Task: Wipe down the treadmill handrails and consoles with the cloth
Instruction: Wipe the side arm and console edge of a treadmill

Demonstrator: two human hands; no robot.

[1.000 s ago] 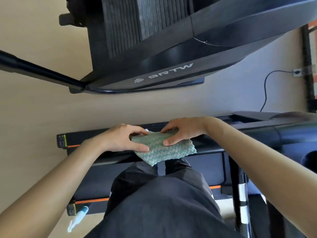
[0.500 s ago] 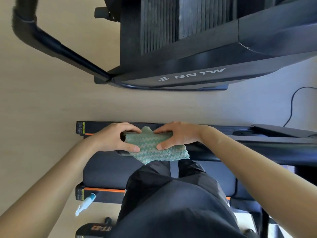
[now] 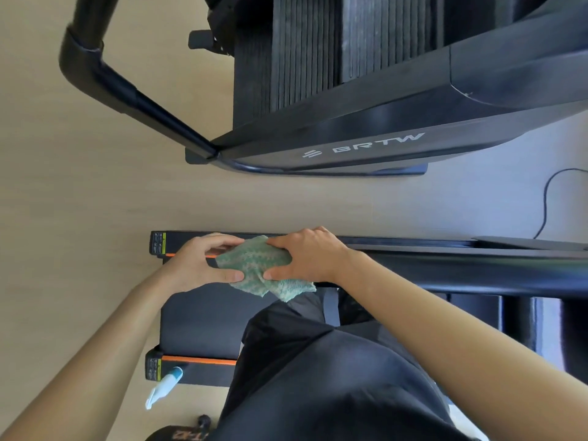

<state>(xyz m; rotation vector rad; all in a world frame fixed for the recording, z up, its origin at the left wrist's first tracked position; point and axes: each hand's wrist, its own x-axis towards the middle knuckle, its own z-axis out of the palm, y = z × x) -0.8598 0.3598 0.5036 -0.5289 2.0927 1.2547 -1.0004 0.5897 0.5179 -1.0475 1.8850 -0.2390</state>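
A green and white cloth [image 3: 254,262] is held between both hands above the treadmill. My left hand [image 3: 197,265] pinches its left edge with thumb and fingers. My right hand [image 3: 305,259] grips its right side, thumb underneath. A loose corner of the cloth hangs below the hands. The black handrail [image 3: 445,272] runs off to the right from behind my right hand. The treadmill deck [image 3: 200,319] with orange stripes lies below the hands.
A second black machine marked BRTW [image 3: 366,144] stands across the wooden floor, with a black bar [image 3: 127,90] reaching left. A white and blue spray bottle [image 3: 164,388] lies by the deck's near corner. A black cable [image 3: 547,202] runs at the right. My dark trousers fill the lower middle.
The view has shifted, so the treadmill's end sits further right in the frame. The cloth, which lay draped over the handrail, is now bunched up between both hands.
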